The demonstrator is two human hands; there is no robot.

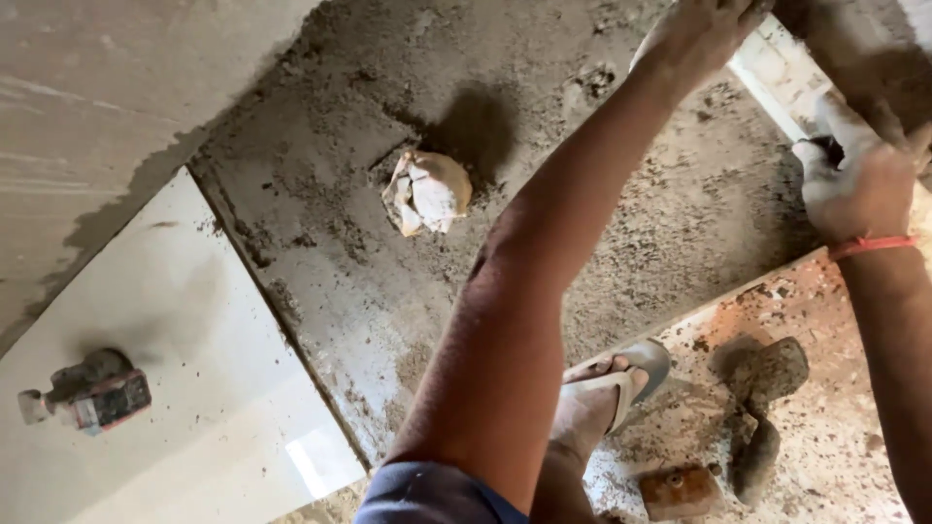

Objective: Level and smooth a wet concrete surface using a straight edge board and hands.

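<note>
Both hands, left hand point(694, 34) and right hand point(854, 184), grip clenched on the tile point(777, 73) edge.

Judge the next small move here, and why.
Probably ease the raised tile down toward the mortar bed: left hand and right hand are both on its edge, it stands tilted above the bed, where a crumpled wad lies.

A crumpled bag point(428, 191), tan and white, paper or plastic, sits bunched into a rough ball on the grey mortar bed point(680, 223), near the middle of its width and towards its far edge, casting a dark shadow behind it. It lies well apart from the laid white tile point(194, 320) at the bed's left edge. No labels, signs or screens can be made out.
</note>
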